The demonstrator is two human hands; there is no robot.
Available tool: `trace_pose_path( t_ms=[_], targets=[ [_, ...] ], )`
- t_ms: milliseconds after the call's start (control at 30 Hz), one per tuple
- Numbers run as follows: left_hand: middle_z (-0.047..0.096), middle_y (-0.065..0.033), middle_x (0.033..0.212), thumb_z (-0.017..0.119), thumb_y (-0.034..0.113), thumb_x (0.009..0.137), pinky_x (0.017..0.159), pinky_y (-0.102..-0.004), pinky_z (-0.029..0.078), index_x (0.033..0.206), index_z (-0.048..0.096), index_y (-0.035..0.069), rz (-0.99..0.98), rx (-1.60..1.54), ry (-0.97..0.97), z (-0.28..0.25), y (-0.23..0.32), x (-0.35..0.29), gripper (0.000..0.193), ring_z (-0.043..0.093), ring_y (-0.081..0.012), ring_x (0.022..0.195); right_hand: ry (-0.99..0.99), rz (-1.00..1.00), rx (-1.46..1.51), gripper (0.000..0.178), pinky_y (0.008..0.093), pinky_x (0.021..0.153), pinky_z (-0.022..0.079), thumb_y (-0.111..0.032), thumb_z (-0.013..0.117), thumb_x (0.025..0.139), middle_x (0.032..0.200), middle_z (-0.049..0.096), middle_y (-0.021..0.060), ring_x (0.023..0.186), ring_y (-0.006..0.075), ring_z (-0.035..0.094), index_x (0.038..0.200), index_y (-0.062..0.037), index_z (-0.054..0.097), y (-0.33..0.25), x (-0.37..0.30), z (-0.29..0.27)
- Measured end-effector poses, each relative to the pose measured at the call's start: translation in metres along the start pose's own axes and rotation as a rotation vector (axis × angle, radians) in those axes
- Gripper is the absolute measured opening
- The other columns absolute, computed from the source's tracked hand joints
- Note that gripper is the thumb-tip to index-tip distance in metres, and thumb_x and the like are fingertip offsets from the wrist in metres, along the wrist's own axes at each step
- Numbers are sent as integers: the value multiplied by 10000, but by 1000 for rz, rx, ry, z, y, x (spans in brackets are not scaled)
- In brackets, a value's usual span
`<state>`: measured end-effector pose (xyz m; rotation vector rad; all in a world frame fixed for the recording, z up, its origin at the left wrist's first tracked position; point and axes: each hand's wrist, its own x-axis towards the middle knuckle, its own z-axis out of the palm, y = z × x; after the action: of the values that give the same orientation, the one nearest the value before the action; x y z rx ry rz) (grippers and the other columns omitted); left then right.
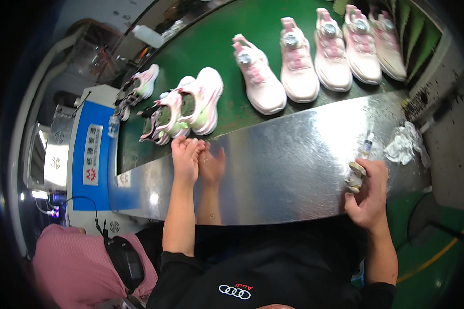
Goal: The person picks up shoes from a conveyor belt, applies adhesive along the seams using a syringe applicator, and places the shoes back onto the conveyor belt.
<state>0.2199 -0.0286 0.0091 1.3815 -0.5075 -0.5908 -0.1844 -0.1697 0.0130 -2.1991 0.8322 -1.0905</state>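
Note:
My left hand (186, 157) is just above the metal ledge, its fingers curled in loosely; I see nothing in them. Beside its fingertips, at the belt's near edge, stand a pink and pale green sneaker (204, 100) and more sneakers (162, 119) with dark openings, crowded together. Over at the right, my right hand (370, 195) rests on the ledge. Between its thumb and fingers is a small beige roll-like object (354, 177), partly covered by the hand. A small clear vial-like thing (367, 146) lies just beyond it.
A row of several pale pink sneakers (297, 67) with dials stands on the green belt (222, 44). Crumpled clear plastic (401, 146) lies at the ledge's (273, 170) right end. A blue machine panel (99, 154) stands left. A person in pink (82, 268) is at lower left.

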Motion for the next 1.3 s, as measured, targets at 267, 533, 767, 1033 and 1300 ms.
trace_pose_path(
  t_ms=[267, 533, 767, 1033, 1300],
  targets=[
    [469, -133, 1284, 756, 58, 691, 988, -312, 368, 1384, 316, 25, 197, 416, -20, 5, -14, 76, 821, 465, -210, 1158, -12, -10, 25, 604, 371, 806, 356, -75, 655, 528, 919, 519, 131, 844, 298, 463, 1110, -11, 509, 0, -4, 9],
    [559, -115, 1187, 728, 2, 691, 866, -283, 463, 1350, 387, 9, 54, 428, -9, 13, 30, 47, 741, 558, -188, 1009, 25, 10, -5, 590, 369, 799, 369, -119, 727, 575, 922, 528, 130, 850, 308, 478, 1115, -19, 513, -1, -8, 6],
    [495, -135, 1263, 718, 63, 722, 962, -336, 408, 1404, 271, -18, 139, 481, -208, -5, 54, -87, 820, 507, -216, 1135, -45, -4, -9, 567, 385, 774, 378, -203, 736, 622, 903, 551, 120, 811, 301, 497, 1125, -46, 528, 2, -4, 2],
    [407, -107, 1254, 682, 46, 695, 731, -297, 529, 1344, 283, 33, -99, 25, -335, -12, 38, -115, 762, 547, -194, 1011, -42, 144, 173, 532, 335, 745, 440, -140, 743, 664, 920, 584, 124, 804, 248, 553, 1136, -23, 525, -1, -16, 0],
    [585, -19, 845, 485, 297, 948, 706, -234, 452, 1041, 592, 1, -174, 570, -313, -5, 10, 35, 328, 554, -109, 724, 2, 499, 624, 590, 234, 791, 456, -83, 684, 775, 1019, 567, 68, 876, 103, 548, 1292, 14, 416, -17, -42, -14]
  ],
)
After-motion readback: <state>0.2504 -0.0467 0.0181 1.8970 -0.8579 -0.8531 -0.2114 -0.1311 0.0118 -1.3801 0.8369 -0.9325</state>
